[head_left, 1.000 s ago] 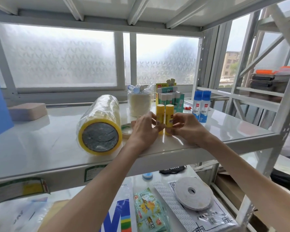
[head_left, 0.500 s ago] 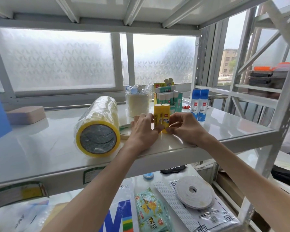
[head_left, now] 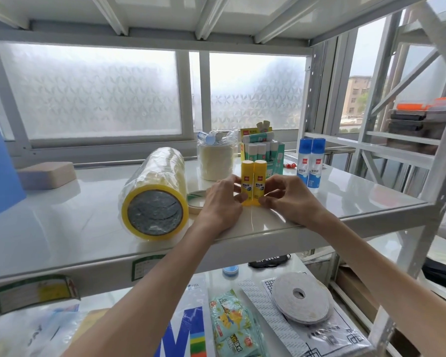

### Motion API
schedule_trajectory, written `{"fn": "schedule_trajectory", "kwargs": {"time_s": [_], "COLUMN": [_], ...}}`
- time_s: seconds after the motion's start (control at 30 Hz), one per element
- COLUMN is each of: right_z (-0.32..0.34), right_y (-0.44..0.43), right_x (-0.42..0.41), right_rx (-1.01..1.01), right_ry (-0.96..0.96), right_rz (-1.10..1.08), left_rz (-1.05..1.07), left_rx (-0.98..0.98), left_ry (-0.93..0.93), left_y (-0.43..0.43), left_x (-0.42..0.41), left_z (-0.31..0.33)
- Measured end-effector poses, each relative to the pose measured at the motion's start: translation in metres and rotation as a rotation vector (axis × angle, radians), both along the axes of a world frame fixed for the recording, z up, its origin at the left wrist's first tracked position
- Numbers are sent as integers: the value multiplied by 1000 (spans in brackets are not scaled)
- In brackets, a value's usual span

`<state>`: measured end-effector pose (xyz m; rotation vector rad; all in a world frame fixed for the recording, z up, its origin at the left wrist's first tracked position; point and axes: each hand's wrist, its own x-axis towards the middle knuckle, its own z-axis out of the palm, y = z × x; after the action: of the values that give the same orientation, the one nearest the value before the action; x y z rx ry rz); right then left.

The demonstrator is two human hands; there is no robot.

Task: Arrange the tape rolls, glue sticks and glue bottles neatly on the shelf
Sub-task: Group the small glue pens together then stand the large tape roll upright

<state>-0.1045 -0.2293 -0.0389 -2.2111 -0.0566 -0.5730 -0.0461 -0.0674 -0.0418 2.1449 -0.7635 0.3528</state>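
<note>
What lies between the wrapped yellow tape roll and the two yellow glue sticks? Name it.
Head view: a small flat green-edged tape roll, partly behind the left hand holding the yellow glue sticks.

A pale pink rounded block (head_left: 47,174) lies at the far left, beside a blue panel (head_left: 0,161), with frosted window panes (head_left: 95,91) behind. Lower down and near, a green snack packet (head_left: 232,323) lies just right of a blue-and-white printed bag (head_left: 188,331). On a neighbouring rack (head_left: 402,140) at the far right, dark trays (head_left: 412,122) are stacked under an orange lid (head_left: 412,106).
</note>
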Motion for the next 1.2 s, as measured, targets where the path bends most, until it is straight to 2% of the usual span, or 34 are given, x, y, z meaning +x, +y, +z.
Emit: {"fn": "schedule_trajectory", "kwargs": {"time_s": [0.17,0.27,0.4,0.47,0.53,0.63,0.7,0.77,0.87,1.03,1.2], "right_z": [0,1,3,6,9,13,19,22,18,28,36], "right_y": [0,2,4,5,10,29,50,73,100,125,135], "right_x": [-3,-4,-6,-11,-20,-40,-48,-47,-33,-15,3], "right_rx": [31,32,92,114,108,-27,-114,-231,-401,-607,-656], "right_ry": [10,30,-1,-151,-391,-598,-515,-315,-94,176,235], "right_rz": [-17,-14,-85,-243,-400,-394,-248,-124,-36,-72,-160], "left_rz": [39,89,82,98,149,312,396,423,460,645,625], "left_rx": [40,-15,-38,-41,-58,35,172,281,281,324,268], "left_ry": [-18,-43,-149,-254,-360,-455,-467,-373,-265,-254,-198], "left_y": [1,4,16,31,56,97,116,127,132,133,135], "left_x": [-1,-9,-35,-52,-66,-74,-72,-71,-75,-79,-82], "left_z": [-2,3,12,20,29,43,49,52,54,62,80]}}
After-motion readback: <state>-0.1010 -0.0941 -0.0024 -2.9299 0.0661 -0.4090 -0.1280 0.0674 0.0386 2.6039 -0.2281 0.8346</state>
